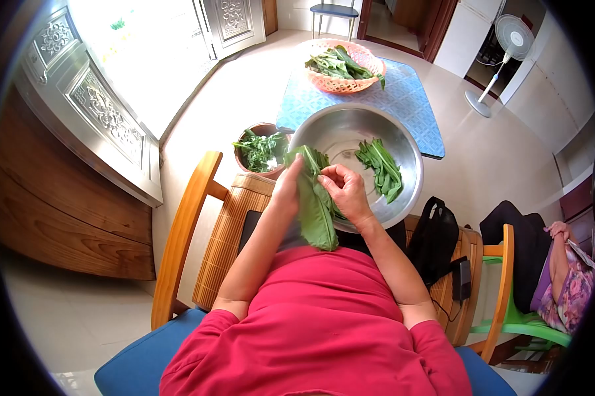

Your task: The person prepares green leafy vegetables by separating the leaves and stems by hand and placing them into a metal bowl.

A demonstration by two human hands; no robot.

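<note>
Long green leaves (pixel 316 208) hang over my lap, gripped near their upper end by my left hand (pixel 287 185). My right hand (pixel 345 189) pinches the same leaves at their right side, its fingers closed. Just beyond and to the right is a large metal basin (pixel 410 155), with a small bundle of green leaves (pixel 381 168) lying in its right part. To the left of the basin, a brown bowl (pixel 241 156) on the floor side holds torn greens (pixel 261 148) and some white bits.
A pink woven basket (pixel 342 86) of leafy greens stands on a blue patterned table (pixel 410 99). A black bag (pixel 433 234) lies on the bench at right. Another person (pixel 558 277) sits at far right. A white fan (pixel 513 41) stands at the back right.
</note>
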